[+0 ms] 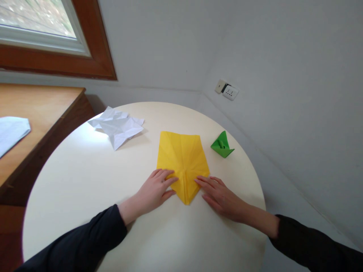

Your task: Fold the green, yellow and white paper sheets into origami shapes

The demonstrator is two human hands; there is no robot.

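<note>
I am watching both hands working a yellow sheet (pixel 182 158) lying flat near the middle of the round table (pixel 85 177); the sheet is already carrying creases, its two near edges folding in to meet along a centre line and ending in a point aimed at the person, while the far edge is lying straight and wide, so I am judging the early folds done and the far half not yet worked. The left hand (pixel 154 192) is pressing flat on the near left flap, fingers (pixel 166 174) spread and extended, gripping nothing; the right hand (pixel 219 195) is mirroring it on the near right flap, fingers (pixel 205 181) straight, their tips resting on the paper's edge, palm lying on the table. Nothing is being lifted; the paper is staying down under both palms. Just right of the sheet, apart from it, a small green fold (pixel 222 145) is standing finished. Further back left, a white sheet (pixel 117 126), heavily creased and partly opened, is lying by the table's rim. A wooden desk (pixel 36 113) is sitting beyond the left edge, and a wall socket (pixel 227 90) is showing on the wall behind
</note>
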